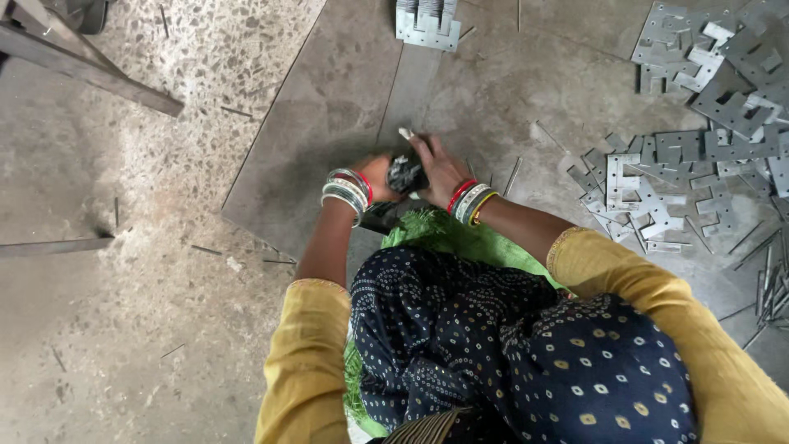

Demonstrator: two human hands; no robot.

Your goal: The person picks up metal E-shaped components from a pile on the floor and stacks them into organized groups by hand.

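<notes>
Both my hands meet over a small dark, shiny object [403,174] held low above the grey floor slab [329,115]. My left hand [378,174] grips it from the left, with silver and red bangles on the wrist. My right hand [440,168] closes over it from the right, its fingers wrapped on top. A small pale tip [405,132] sticks out just beyond the fingers. What the dark object is cannot be made out. A green cloth [436,234] lies under my forearms.
Many flat grey metal brackets [657,197] are scattered on the floor at right, with a larger heap [723,66] at the top right. A stacked bundle of brackets [427,23] sits at the top centre. Thin rods [768,288] lie at far right. A metal bar [90,74] crosses the top left.
</notes>
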